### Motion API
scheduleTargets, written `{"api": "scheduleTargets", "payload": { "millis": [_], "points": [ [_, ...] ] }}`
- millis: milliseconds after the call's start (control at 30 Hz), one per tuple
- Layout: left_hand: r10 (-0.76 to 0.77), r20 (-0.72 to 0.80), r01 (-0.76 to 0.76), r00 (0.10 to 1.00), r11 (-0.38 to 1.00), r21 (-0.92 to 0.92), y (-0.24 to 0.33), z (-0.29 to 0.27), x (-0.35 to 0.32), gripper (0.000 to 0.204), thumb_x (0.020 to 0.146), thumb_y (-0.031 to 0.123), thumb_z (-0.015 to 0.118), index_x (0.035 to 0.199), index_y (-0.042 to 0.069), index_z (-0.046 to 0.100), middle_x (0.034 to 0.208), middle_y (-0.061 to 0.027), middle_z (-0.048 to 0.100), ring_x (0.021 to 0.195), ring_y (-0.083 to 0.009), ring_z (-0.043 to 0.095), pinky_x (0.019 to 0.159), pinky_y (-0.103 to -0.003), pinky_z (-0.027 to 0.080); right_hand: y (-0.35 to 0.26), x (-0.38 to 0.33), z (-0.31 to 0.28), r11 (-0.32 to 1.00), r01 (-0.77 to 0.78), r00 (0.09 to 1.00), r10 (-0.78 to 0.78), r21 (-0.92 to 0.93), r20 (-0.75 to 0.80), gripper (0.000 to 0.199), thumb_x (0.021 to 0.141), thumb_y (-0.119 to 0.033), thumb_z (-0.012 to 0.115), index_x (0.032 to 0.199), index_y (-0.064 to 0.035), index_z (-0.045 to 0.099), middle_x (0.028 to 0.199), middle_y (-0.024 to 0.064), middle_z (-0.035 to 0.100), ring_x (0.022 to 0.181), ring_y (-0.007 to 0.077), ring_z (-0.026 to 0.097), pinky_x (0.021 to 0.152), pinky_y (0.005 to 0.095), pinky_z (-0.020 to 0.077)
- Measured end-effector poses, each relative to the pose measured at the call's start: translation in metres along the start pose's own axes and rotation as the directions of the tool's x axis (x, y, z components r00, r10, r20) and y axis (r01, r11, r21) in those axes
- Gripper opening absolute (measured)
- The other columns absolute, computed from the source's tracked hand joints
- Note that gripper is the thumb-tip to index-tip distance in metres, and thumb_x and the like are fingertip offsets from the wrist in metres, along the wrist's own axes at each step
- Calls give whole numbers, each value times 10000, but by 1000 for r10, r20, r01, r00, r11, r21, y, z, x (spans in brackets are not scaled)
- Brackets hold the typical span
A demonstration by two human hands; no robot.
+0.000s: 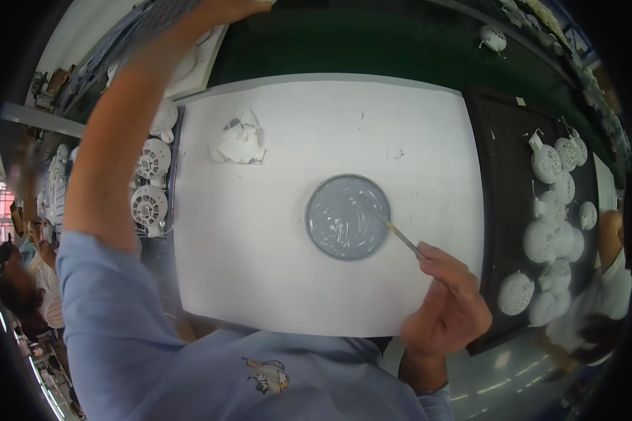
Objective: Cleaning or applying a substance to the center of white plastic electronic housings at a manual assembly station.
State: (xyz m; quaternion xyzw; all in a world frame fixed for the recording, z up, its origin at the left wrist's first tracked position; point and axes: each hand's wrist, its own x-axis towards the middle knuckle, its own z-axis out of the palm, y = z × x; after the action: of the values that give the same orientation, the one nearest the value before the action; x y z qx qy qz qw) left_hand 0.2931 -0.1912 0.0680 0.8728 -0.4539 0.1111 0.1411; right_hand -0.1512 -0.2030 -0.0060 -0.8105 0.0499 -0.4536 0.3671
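Observation:
My right hand (pixel 448 302) is closed, pinching a thin stick (pixel 402 237) that looks like a slim brush. Its pale tip reaches over the right rim into a round shallow dish of glossy grey paste (pixel 345 217). The dish rests on a white sheet (pixel 274 281). My left arm stretches up along the left side, and my left hand (pixel 228 8) lies at the top edge, partly cut off. Something small and pale shows by its fingertips, too little to name. Crumpled white tissue (pixel 239 139) with dark smudges sits on the sheet's far left.
White round fan-like housings with grilles (pixel 149 206) stand in a row on the left. More white housings (pixel 544 242) cluster on a dark board (pixel 498 210) at the right. One part (pixel 493 38) lies far off on the green surface. People sit at both sides.

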Motion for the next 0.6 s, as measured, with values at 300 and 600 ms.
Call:
{"api": "scheduleTargets", "payload": {
  "millis": [300,600],
  "points": [
    [184,-49,-161,982,661,-733,50,-91,-252,575,704,103,672,1218,26,426,1191,-166,467,1032,-221,515,856,-331,437,-19,-10,6,999,51,997,-50,-11,63,72,838,26,485,904,1,467,828,213,589,757,385,591,554,377,513],
    [-537,-79,135,840,347,-928,62,-27,-405,612,651,-16,647,1202,21,384,1239,-184,430,1097,-238,478,913,-343,413,-48,-5,1,997,37,968,-20,-62,249,349,882,66,362,1192,-90,322,828,172,592,706,338,605,548,351,529]
  ]
}}
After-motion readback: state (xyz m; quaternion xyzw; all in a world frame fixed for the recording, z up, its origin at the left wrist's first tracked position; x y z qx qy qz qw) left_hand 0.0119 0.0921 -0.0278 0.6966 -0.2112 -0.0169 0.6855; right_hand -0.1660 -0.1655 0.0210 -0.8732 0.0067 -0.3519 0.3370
